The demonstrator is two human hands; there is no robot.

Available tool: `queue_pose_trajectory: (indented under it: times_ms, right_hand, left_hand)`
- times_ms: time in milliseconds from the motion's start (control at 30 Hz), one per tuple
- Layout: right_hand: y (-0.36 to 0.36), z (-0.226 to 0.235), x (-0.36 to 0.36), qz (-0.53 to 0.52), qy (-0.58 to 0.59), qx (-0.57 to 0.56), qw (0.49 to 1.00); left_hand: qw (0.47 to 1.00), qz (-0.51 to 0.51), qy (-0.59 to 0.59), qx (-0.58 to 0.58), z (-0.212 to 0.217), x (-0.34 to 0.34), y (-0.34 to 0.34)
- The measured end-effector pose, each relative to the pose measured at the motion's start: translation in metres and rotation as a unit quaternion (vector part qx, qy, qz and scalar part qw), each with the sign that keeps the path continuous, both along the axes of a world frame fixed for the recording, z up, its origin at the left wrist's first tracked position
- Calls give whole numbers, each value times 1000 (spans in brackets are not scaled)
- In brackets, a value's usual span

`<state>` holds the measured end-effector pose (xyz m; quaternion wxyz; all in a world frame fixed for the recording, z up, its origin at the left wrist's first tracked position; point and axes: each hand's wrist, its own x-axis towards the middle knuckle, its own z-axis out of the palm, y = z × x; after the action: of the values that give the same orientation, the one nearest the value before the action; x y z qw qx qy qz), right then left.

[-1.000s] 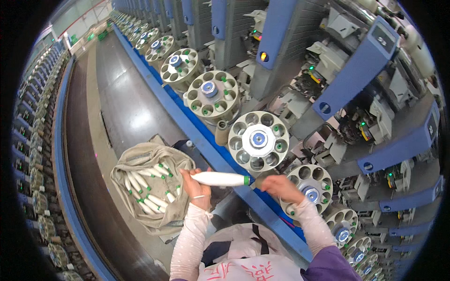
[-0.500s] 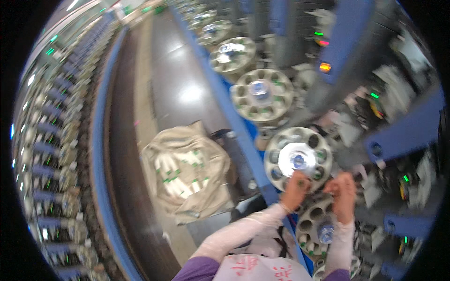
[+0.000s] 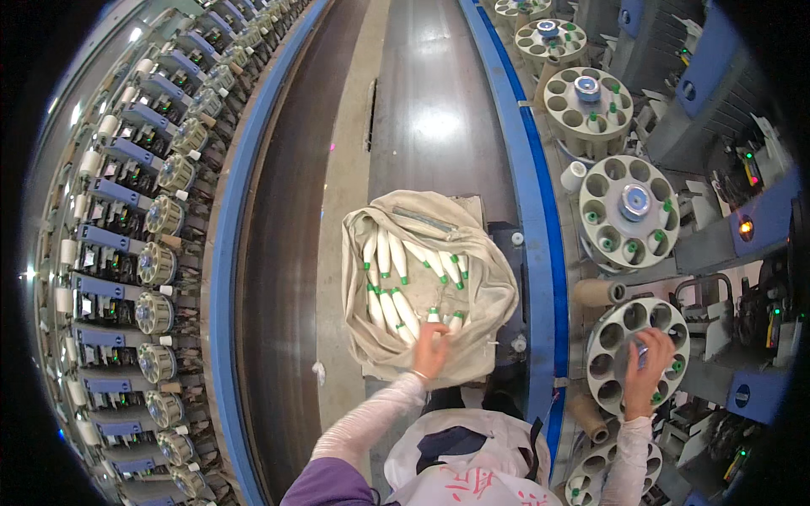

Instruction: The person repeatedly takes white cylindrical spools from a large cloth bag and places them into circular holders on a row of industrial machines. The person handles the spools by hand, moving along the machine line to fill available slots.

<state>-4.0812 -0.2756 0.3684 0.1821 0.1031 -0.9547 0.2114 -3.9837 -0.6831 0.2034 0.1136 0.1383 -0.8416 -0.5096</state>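
Note:
A beige cloth sack (image 3: 498,291) lies spread in front of me, holding several white yarn bobbins (image 3: 398,253) with green ends. At the sack's near edge, the fingers of my left hand (image 3: 430,352) close around one yarn bobbin (image 3: 433,316), its green end pointing away from me. To the right, my right hand (image 3: 645,375) rests over the centre of a round grey bobbin magazine (image 3: 613,320) with a ring of round pockets. Its fingers curl over the blue centre knob (image 3: 641,355), which they partly cover. A green bobbin tip shows in a pocket beside that hand.
More round magazines (image 3: 626,173) line the right side, some pockets holding green-tipped bobbins. Brown cones (image 3: 597,293) stick out between them. A blue rail (image 3: 540,211) separates machine and walkway. Another machine row (image 3: 156,266) stands at far left behind a blue rail (image 3: 226,304).
Both hands were together over the magazines on the right. My left hand has moved left to the sack; my right stays at a magazine. The view has turned, bringing the sack to the middle.

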Motion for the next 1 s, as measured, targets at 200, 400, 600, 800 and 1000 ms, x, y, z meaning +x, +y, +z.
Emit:
queue_pose_trajectory:
  times_ms: [200, 400, 600, 800, 1000]
  right_hand:
    - [-205, -94, 0, 192, -334, -139, 912]
    - [-360, -238, -44, 178, -359, -46, 915]
    - [-399, -321, -60, -18, -409, 1, 912]
    - [-383, -277, -46, -63, -512, -120, 848]
    - [-287, -135, -18, -22, -388, -306, 869]
  left_hand:
    - [890, -215, -129, -382, -69, -41, -204]
    - [762, -378, -58, -522, -114, -129, -257]
    - [746, -440, -26, -499, -160, -184, -228]
    - [707, -513, -93, -478, -166, -198, -229]
    - [622, -640, 92, -441, -109, -257, -200]
